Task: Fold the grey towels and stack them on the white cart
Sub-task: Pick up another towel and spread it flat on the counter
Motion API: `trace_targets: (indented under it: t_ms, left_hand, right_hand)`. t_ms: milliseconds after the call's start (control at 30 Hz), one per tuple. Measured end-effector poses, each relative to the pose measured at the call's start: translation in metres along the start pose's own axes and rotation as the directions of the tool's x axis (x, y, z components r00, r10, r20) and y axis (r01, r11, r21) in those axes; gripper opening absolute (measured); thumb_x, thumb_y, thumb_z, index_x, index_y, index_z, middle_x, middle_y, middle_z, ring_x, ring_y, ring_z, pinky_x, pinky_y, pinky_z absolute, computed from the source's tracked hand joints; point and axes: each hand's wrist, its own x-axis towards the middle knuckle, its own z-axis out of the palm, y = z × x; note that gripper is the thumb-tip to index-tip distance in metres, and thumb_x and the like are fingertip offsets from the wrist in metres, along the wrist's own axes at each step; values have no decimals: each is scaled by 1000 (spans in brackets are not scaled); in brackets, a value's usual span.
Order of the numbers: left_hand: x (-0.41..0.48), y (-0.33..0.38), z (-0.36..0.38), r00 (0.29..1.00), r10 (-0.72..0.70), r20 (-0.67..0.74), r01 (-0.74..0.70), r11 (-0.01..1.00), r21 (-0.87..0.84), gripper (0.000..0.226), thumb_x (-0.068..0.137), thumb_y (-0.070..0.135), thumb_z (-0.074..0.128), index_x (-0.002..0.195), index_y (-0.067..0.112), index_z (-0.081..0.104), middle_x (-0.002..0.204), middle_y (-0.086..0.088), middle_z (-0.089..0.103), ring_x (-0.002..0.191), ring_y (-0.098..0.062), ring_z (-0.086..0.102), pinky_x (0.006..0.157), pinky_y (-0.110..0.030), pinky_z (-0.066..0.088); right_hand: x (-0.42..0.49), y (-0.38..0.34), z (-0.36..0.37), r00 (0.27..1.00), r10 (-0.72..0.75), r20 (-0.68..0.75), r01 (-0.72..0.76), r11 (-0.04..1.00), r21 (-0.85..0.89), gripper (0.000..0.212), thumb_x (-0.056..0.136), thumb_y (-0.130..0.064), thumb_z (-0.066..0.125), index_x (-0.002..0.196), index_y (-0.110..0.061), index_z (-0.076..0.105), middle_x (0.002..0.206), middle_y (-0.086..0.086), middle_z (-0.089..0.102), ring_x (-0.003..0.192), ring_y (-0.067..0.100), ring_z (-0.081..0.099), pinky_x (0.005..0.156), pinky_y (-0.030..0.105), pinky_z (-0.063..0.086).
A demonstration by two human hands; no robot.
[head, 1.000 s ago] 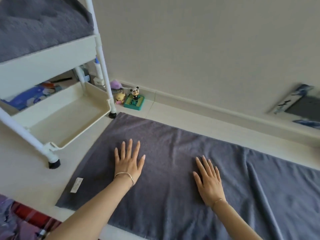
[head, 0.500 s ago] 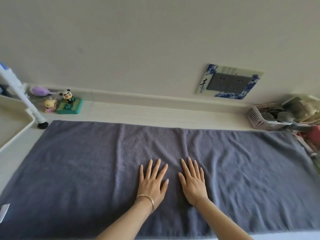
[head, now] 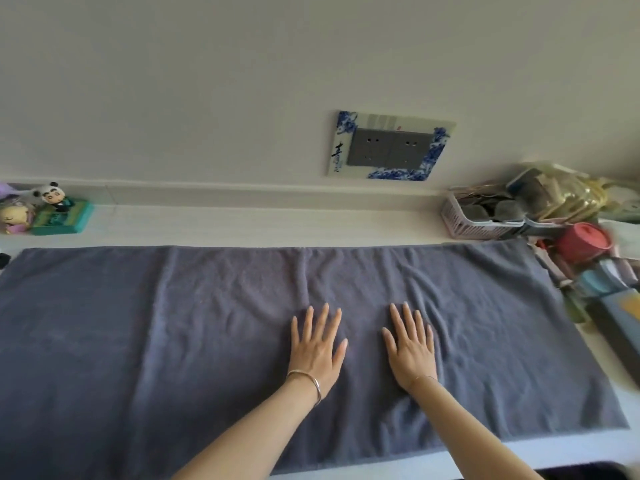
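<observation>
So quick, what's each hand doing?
Left hand: open, flat on the grey towel.
Right hand: open, flat on the towel too.

grey towel [head: 214, 341]: left end cut off by frame | clutter [head: 588, 258] at right: blurred, contents unclear

Towel [head: 207, 323]: matt grey terry cloth, nap rough, surface lightly creased. Bangle [head: 306, 377] on left wrist: smooth, shiny metal. Basket [head: 474, 226]: pale plastic lattice. Wall [head: 207, 81]: matt, even paint. Socket plate [head: 389, 147]: smooth grey plastic within a glossy blue-and-white printed surround. Panda figure [head: 53, 195]: smooth and glossy.
</observation>
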Motion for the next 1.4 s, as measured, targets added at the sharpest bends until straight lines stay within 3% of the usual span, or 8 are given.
trace_targets:
  t_ms: [100,333,533,733,900,1100,1267,1400]
  left_hand:
    - [5,37,12,999,9,37,-9,1000,16,50,98,44,12,137,24,37,136,-2,54,122,-29,54,103,-54,29]
    - [27,102,40,999,36,10,-36,998,56,53,87,45,31,136,24,37,136,-4,54,121,-31,54,101,-51,24]
    - [48,159,58,997,72,22,-74,995,67,57,88,49,30,141,27,35,142,-2,48,127,-30,49,102,-55,37]
    - [53,195,76,990,129,60,-137,979,150,61,87,57,30,139,29,43,144,-2,44,131,-31,43,106,-55,17]
    - [65,207,72,992,110,58,-119,978,173,64,85,60,31,136,25,48,139,-6,50,128,-34,46,105,-54,15]
    - [70,215,82,992,116,54,-124,976,177,66,88,64,25,141,26,39,145,-4,43,132,-32,42,105,-55,14]
    - [66,217,87,991,130,38,-134,973,185,65,89,62,25,142,27,35,148,-5,39,134,-34,37,106,-56,13]
    - [64,228,85,988,126,93,-140,976,168,66,93,62,9,142,28,36,147,-6,40,133,-36,38,104,-58,16]
  right_hand:
    - [7,28,-18,996,-77,-54,79,996,36,68,82,-61,-5,146,-37,-1,154,-14,-9,144,10,-13,116,32,-12]
    - [32,143,-39,998,57,-10,-57,998,-29,54,99,-50,17,149,-35,5,159,-8,-5,146,16,-9,118,37,-6]
    - [19,189,-47,1000,-12,-16,12,1000,-20,74,80,-64,-6,149,-37,2,157,-12,-5,146,13,-9,117,34,-9]
    - [49,231,-82,972,109,-210,-70,980,187,62,94,-49,43,148,-25,25,158,0,16,146,24,12,118,39,8]
    - [90,278,-117,900,428,-87,-338,809,481,71,88,-45,58,145,-13,29,152,11,30,139,30,27,113,41,23]
    - [115,295,-130,787,616,24,-454,553,699,47,87,-37,63,118,-1,57,121,16,59,114,32,53,93,35,39]
    - [113,303,-135,890,449,-75,-311,719,622,22,85,-27,68,91,-6,66,90,8,66,83,23,57,74,29,40]
    - [102,313,-153,859,433,-273,-199,774,602,19,91,-19,60,92,-1,58,86,10,59,80,24,51,72,29,35]
